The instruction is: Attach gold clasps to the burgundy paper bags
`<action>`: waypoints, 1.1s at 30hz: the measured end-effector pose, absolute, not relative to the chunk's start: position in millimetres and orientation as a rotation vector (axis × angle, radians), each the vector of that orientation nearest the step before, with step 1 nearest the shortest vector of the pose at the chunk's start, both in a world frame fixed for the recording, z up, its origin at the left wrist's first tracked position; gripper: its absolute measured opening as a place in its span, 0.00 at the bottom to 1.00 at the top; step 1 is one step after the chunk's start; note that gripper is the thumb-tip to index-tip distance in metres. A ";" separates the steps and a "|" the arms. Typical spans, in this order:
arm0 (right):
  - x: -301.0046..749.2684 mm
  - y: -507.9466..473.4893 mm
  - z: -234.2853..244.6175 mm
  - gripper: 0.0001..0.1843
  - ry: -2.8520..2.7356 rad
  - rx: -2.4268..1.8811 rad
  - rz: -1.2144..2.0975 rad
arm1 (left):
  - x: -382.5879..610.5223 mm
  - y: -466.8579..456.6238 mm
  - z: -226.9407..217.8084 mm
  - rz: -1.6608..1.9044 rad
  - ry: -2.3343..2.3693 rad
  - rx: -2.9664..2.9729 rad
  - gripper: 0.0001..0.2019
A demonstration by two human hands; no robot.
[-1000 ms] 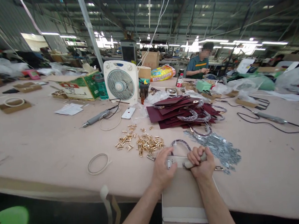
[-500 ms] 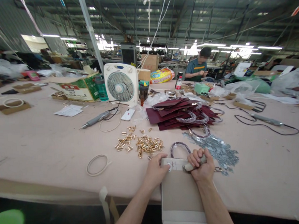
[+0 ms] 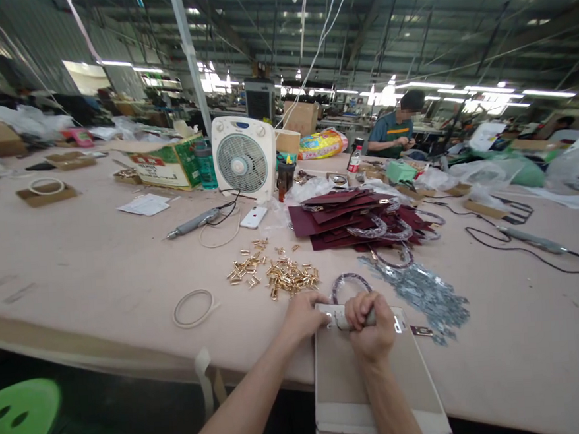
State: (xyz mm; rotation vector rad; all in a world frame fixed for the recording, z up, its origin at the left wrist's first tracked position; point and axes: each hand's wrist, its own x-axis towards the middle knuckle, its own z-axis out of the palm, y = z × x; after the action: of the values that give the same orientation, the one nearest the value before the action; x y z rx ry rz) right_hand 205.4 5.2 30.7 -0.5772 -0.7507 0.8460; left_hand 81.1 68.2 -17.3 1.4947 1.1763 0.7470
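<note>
A long beige bag panel (image 3: 344, 372) lies over the table's front edge, with a dark wrapped loop handle (image 3: 349, 276) arching beyond its far end. My left hand (image 3: 304, 318) grips the panel's far left corner, thumb on top. In my right hand (image 3: 371, 327) is a thick grey cylindrical tool (image 3: 342, 316), fingers wrapped round it, tilted low over the panel's far end near my left thumb. Its tip cannot be made out. Silver metal plates show on the panel near both corners. A dark strap end with a gold metal fitting (image 3: 421, 331) sticks out at the right.
Gold metal fittings (image 3: 291, 278) lie in a pile beyond my left hand, thin silver plates (image 3: 431, 296) to the right. Stacked maroon panels (image 3: 329, 221), a phone (image 3: 253, 217), a fan (image 3: 243, 157) and two corded electric screwdrivers (image 3: 193, 224) sit farther back. A co-worker (image 3: 392, 130) sits across.
My right hand has moved left along the panel's far end with the tool, closer to my left hand, uncovering a silver plate at the right corner. My left hand keeps its place.
</note>
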 end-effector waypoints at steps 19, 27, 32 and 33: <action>184.7 1.6 -5.7 0.22 -1.165 -0.818 0.395 | 80.0 70.8 -11.3 0.754 1.153 1.570 0.22; 187.9 7.0 -8.8 0.22 -1.111 -0.833 0.440 | 80.6 71.9 -15.7 0.778 1.108 1.567 0.19; 190.2 12.7 -9.4 0.22 -1.064 -0.837 0.560 | 79.7 71.5 -16.9 0.789 1.055 1.538 0.20; 190.8 14.0 -9.4 0.23 -1.060 -0.842 0.585 | 79.0 71.2 -16.1 0.786 1.032 1.536 0.20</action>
State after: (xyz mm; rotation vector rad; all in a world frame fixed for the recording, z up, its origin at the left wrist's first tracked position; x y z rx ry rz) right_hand 190.8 14.0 -9.4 -0.8423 -1.0601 0.5853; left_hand 79.0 71.2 -16.1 1.5360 1.0316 0.7856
